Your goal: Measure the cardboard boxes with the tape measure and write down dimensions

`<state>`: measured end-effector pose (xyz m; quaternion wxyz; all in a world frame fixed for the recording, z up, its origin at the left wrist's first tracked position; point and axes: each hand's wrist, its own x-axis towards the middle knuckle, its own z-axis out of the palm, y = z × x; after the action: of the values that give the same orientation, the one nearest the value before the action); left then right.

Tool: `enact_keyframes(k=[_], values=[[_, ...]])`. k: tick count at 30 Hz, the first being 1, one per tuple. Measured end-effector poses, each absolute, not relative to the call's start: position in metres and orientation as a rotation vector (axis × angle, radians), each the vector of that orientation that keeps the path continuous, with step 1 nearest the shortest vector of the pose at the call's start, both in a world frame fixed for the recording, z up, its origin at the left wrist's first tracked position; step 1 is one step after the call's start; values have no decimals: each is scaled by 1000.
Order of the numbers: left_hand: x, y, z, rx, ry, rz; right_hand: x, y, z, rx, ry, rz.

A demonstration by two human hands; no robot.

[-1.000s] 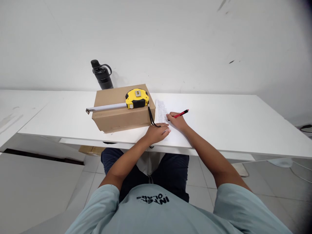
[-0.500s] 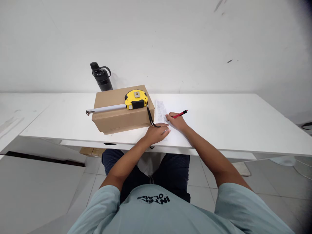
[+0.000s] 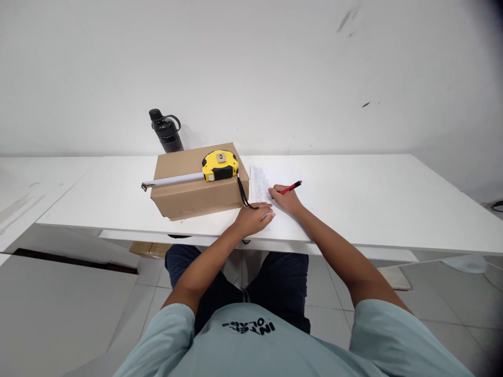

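Note:
My right hand (image 3: 285,198) is closed around a red pen (image 3: 290,187), its tip down on a sheet of paper (image 3: 260,182) covered in handwriting. My left hand (image 3: 253,218) lies flat on the near part of the paper with its fingers stretched out, holding nothing. Just left of the paper stands a brown cardboard box (image 3: 196,184). On top of it lies a yellow tape measure (image 3: 220,164) with its blade pulled out to the left past the box edge. The tape's black strap (image 3: 242,195) hangs down beside my left hand.
A black water bottle (image 3: 167,132) stands behind the box near the wall. The long white table (image 3: 373,199) stretches to the right. A second white surface (image 3: 23,183) adjoins on the left. Tiled floor and my dark trousers show below the table edge.
The hands, pen, box and tape measure keep their places; only the camera has tilted a little, shifting the scene slightly down in the picture.

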<state>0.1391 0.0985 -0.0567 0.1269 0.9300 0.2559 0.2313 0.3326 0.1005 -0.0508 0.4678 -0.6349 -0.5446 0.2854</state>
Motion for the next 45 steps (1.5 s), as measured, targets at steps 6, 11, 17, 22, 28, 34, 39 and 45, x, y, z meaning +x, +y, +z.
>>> enact_keyframes(k=[6,11,17,22,28,34,39,45], values=[[139,98,-57,2688,746,664,332,100,-51,-1571,-1332,716],[139,98,-57,2680,745,652,333,101,-53,-1567,-1334,749],[140,99,-60,2676,727,683,334,103,-55,-1588,-1315,725],[140,99,-60,2686,730,703,333,102,-54,-1591,-1313,730],[140,99,-61,2697,733,719,332,101,-53,-1595,-1301,720],[140,99,-60,2687,752,690,331,102,-54,-1612,-1281,696],[140,99,-59,2688,742,690,333,102,-53,-1612,-1314,723],[139,98,-58,2677,745,673,332,101,-51,-1608,-1317,709]])
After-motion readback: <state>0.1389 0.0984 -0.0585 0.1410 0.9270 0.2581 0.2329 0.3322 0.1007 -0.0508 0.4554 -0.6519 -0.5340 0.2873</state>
